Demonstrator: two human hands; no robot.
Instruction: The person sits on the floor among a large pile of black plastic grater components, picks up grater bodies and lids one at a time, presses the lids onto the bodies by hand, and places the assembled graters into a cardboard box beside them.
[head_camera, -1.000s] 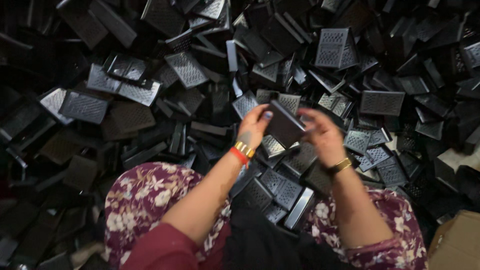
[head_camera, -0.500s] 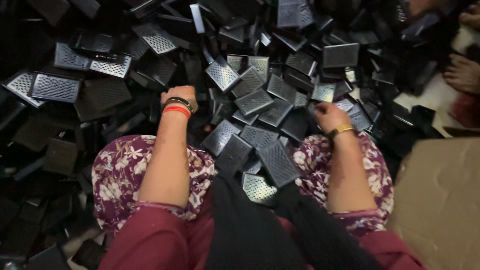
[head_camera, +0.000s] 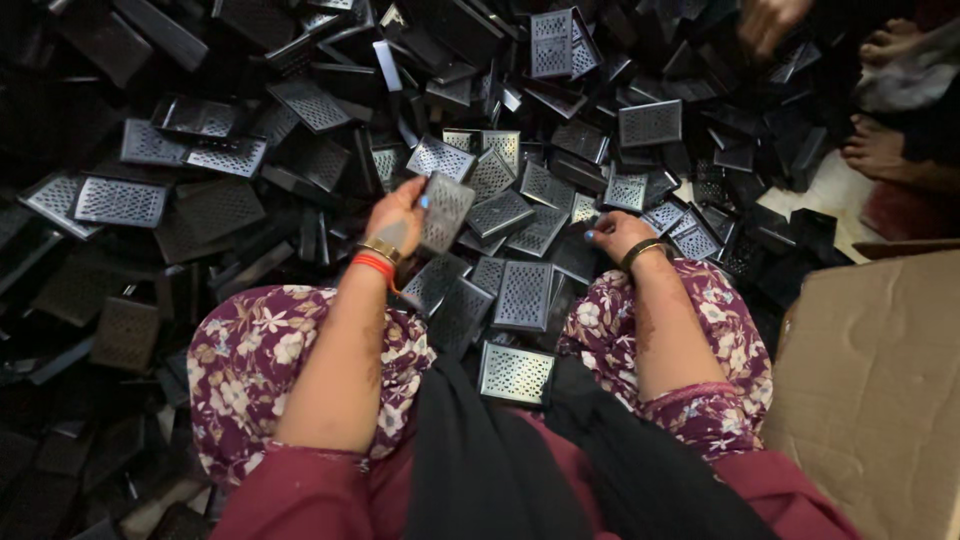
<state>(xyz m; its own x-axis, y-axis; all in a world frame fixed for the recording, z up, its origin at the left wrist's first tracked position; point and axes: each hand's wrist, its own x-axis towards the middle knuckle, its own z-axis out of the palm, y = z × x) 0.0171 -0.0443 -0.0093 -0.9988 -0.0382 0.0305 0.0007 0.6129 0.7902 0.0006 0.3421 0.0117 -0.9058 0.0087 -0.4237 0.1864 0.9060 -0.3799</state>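
From my remote seat I see the left hand (head_camera: 398, 215) closed around one perforated black plate (head_camera: 445, 212), fingers curled on its left edge so the plate stands tilted just to the hand's three o'clock, above the heap. The right hand (head_camera: 615, 232) lies knuckles-up on the pile of plates (head_camera: 300, 100) at about three o'clock from the left; its fingers bend down among the pieces, and I cannot tell whether they grip one. To handle this well, I judge the left hand should keep its grip on the edge, not the holed face, and lift clear before turning, since neighbouring plates overlap and could snag. A loose plate (head_camera: 516, 372) rests in the lap at six o'clock, between the floral knees (head_camera: 255, 350). A cardboard box (head_camera: 880, 390) sits at four o'clock, and another person's bare feet (head_camera: 880, 150) at one o'clock.
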